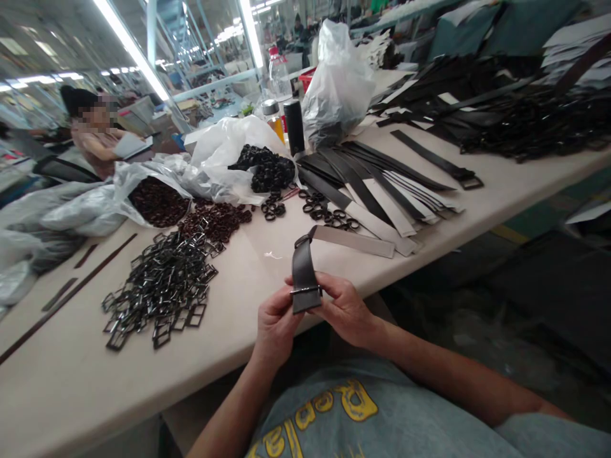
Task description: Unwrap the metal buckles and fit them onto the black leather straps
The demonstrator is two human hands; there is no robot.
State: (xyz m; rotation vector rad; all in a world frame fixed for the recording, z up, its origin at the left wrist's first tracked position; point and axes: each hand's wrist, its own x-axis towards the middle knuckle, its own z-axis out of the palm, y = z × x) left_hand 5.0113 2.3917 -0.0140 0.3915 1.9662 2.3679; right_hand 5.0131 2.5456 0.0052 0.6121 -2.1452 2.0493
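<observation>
Between both hands, just over the table's front edge, is a dark leather strap (304,266) with a metal buckle (306,291) across its near end. My left hand (277,318) grips the strap's left side, fingers closed at the buckle. From the right, my right hand (344,306) pinches the same end. A dark loop (302,241) sits farther up the strap, where it bends over. The strap's pale underside (353,242) trails right along the table. Some fingertips are hidden behind the leather.
A heap of metal buckles (160,283) lies left, with brown loops (217,219) behind it. Black loops (329,210) and a fan of straps (377,184) lie ahead. A black flask (294,127) and plastic bags (337,83) stand farther back. A person (95,130) sits at the far left.
</observation>
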